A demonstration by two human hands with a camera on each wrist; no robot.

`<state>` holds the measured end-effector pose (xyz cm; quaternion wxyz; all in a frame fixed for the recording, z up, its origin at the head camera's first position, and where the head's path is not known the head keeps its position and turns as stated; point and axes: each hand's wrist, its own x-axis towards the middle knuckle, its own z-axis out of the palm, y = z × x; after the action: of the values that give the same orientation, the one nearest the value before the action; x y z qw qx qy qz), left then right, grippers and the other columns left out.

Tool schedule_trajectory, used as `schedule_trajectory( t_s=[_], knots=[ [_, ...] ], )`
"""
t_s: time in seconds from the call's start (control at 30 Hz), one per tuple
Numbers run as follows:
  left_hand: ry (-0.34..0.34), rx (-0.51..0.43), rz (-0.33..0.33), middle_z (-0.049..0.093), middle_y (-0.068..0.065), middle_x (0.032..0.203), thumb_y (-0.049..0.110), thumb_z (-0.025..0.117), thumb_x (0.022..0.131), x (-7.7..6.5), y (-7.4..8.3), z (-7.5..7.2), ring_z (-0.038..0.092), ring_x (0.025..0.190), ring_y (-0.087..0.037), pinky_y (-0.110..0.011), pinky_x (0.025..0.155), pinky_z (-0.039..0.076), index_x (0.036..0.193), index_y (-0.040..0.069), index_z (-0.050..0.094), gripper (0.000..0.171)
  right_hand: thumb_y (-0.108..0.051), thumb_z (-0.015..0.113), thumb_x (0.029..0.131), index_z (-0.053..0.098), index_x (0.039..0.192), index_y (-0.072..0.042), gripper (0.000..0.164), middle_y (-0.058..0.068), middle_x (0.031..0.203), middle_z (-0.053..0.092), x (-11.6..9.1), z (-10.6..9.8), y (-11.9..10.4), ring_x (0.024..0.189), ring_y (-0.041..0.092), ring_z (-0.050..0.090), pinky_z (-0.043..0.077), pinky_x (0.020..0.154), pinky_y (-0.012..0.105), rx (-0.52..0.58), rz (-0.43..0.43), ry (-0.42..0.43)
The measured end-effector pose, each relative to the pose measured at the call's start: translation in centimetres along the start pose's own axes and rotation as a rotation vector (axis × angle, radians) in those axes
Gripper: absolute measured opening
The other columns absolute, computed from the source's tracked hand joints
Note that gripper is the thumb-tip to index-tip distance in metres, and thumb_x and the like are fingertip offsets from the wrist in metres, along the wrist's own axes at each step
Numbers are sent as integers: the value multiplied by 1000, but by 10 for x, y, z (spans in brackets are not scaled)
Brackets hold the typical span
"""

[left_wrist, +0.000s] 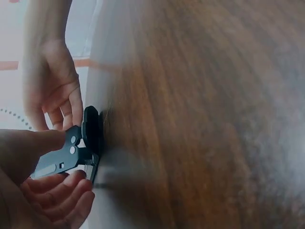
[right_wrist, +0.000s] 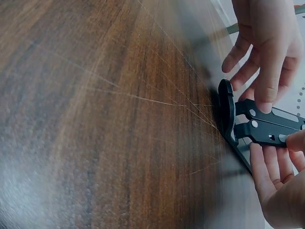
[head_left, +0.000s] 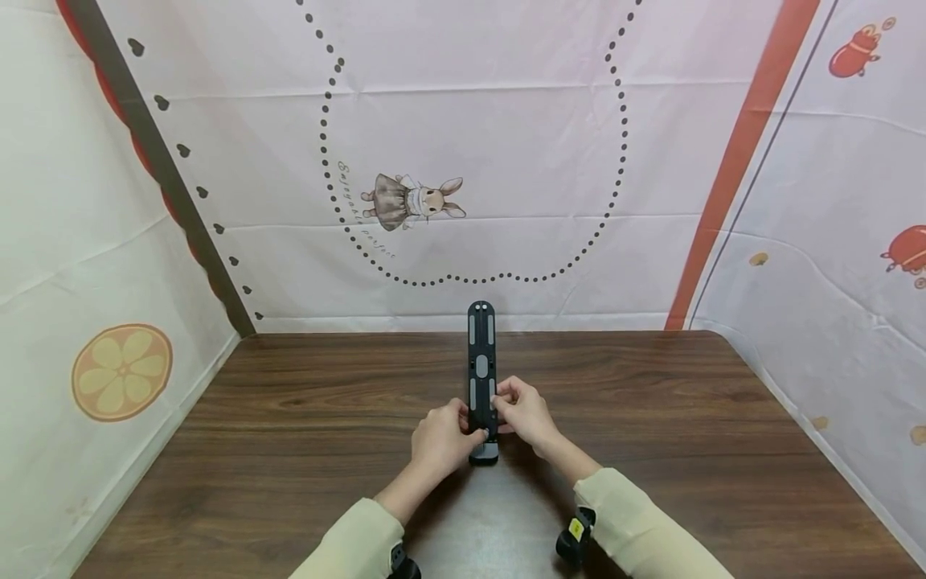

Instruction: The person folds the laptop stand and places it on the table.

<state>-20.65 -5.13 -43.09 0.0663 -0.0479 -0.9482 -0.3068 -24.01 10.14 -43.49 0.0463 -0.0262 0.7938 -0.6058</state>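
A narrow black folding laptop stand (head_left: 481, 346) with grey pads is between the two hands, its long side pointing away from me. My left hand (head_left: 440, 438) grips its near left edge, thumb over the top and fingers below. On the right edge, a little farther up, my right hand (head_left: 526, 414) pinches it between thumb and fingers. In the right wrist view, the padded arms (right_wrist: 269, 125) slant up from a dark base bar close to the tabletop. An upturned black lip (right_wrist: 226, 107) stands at the near end.
The brown wood-grain table (head_left: 325, 386) reaches to a white printed cloth (head_left: 506, 161) hung at the back and along both sides. Black camera straps (head_left: 576, 535) circle the wrists over pale sleeves.
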Motion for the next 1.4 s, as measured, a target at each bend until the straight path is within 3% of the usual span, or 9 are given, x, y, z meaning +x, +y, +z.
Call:
schedule_trajectory(
  t_s=[0.17,0.4,0.83,1.4],
  knots=[
    [-30,41,-12,57,4,67,39,77,69,-3,5,1,52,55,-12,-29,45,37,93,9,58,43,-7,56,90,57,99,-2,11,9,84,59,0,0,-1,67,15,63,56,61,36,0,-5,9],
    [-33,81,0,61,-6,74,42,80,64,-6,12,5,57,58,-19,-33,44,38,98,6,49,59,-7,55,90,58,99,-3,10,9,85,59,1,1,-1,68,15,62,56,62,36,-2,1,8],
    [-43,136,18,58,-3,80,46,83,59,-8,12,12,58,63,-19,-32,47,41,106,4,45,73,-7,55,90,57,99,-2,10,10,85,58,0,2,-2,68,15,63,56,62,37,7,14,23],
    [-51,127,23,55,-3,81,39,82,61,-8,8,12,56,62,-19,-32,46,39,105,7,45,66,-7,55,90,57,99,-1,11,10,86,59,-1,1,0,71,16,64,56,64,38,30,18,17]
  ],
)
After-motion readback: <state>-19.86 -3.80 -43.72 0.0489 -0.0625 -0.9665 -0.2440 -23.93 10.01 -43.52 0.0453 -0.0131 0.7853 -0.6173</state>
